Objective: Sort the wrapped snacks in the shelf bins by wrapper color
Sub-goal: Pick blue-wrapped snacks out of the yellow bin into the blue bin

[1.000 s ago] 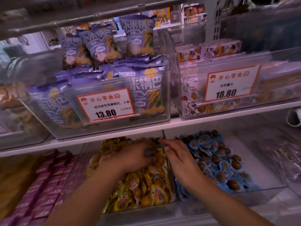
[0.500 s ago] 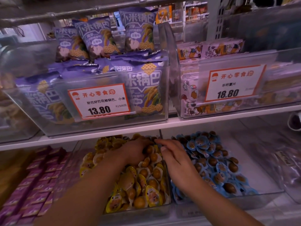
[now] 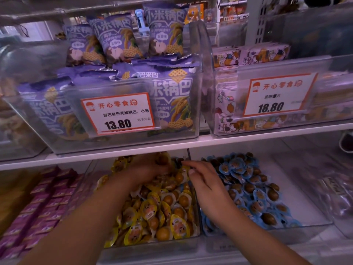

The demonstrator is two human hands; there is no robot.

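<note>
Nearest us, at six o'clock, sits the clear bin (image 3: 152,247) of yellow-wrapped snacks (image 3: 162,213), and just beside it at four o'clock the clear bin (image 3: 305,229) of blue-wrapped snacks (image 3: 254,190). Our right hand (image 3: 207,180) lies over the divider between them, fingers loosely bent and reaching toward eleven o'clock; we cannot tell whether it holds anything. Our left hand (image 3: 150,169) digs into the far end of the yellow pile, fingers curled among wrappers, though its grip is too blurred to make out. At eight o'clock lie pink boxes (image 3: 42,205). Farther, at twelve o'clock, the upper shelf (image 3: 191,145) carries purple snack bags (image 3: 118,43) behind a 13.80 price tag (image 3: 117,113), and at two o'clock an 18.80 price tag (image 3: 277,94).
</note>
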